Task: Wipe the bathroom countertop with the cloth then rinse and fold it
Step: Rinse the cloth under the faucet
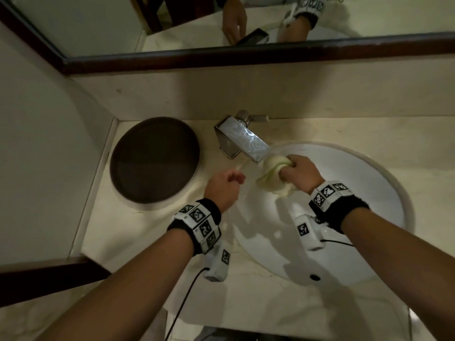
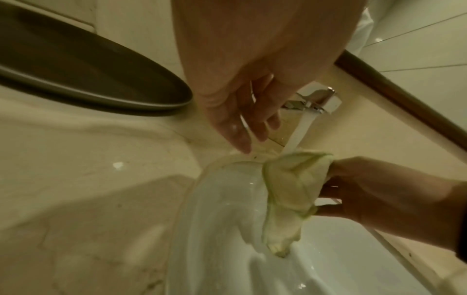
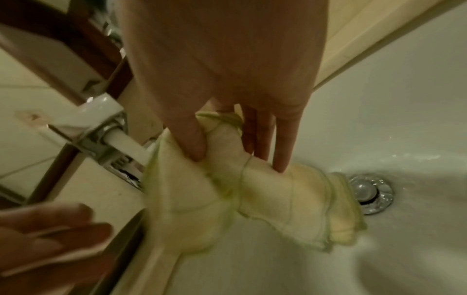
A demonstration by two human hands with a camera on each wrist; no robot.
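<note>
A pale yellow-green cloth (image 1: pixel 273 174) hangs bunched under the chrome faucet (image 1: pixel 242 139), over the white sink basin (image 1: pixel 369 173). My right hand (image 1: pixel 296 172) grips the cloth (image 3: pixel 227 191) in its fist, thumb and fingers curled round it. A stream of water (image 2: pixel 300 131) runs from the spout onto the cloth (image 2: pixel 293 191). My left hand (image 1: pixel 227 184) hovers just left of the cloth above the basin's rim, holding nothing. Its fingers (image 2: pixel 242 127) hang relaxed and point down.
A round dark brown tray (image 1: pixel 154 159) lies on the beige marble countertop (image 1: pixel 152 232) left of the faucet. A chrome drain (image 3: pixel 370 192) sits at the basin's bottom. A dark-framed mirror (image 1: pixel 246 23) runs along the back wall; a wall closes the left side.
</note>
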